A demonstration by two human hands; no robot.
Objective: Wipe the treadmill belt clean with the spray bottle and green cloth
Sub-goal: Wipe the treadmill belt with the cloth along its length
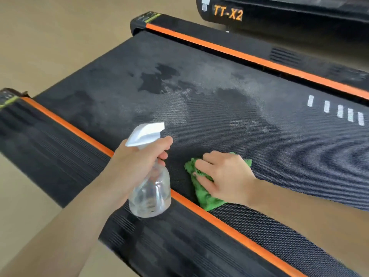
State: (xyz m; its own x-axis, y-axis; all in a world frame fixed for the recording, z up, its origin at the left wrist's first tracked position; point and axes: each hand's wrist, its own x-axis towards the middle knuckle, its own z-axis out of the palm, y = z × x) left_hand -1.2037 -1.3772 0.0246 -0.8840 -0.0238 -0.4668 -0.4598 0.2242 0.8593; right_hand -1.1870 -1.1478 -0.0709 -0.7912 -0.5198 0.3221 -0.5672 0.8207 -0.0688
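The black treadmill belt (259, 140) runs diagonally across the view, with dark wet patches and pale dusty areas near its middle. My left hand (135, 164) grips the neck of a clear spray bottle (151, 194) with a white trigger head, held above the near side rail, nozzle pointing over the belt. My right hand (223, 174) lies on the green cloth (207, 200) with fingers spread, pressing it flat on the belt beside the near orange strip. Most of the cloth is hidden under the hand.
Orange-striped black side rails (65, 124) flank the belt on both sides. A second black machine marked TT-X2 (227, 13) stands at the top right. Light wooden floor (50, 37) surrounds the treadmill. White dashes (339, 110) mark the belt at right.
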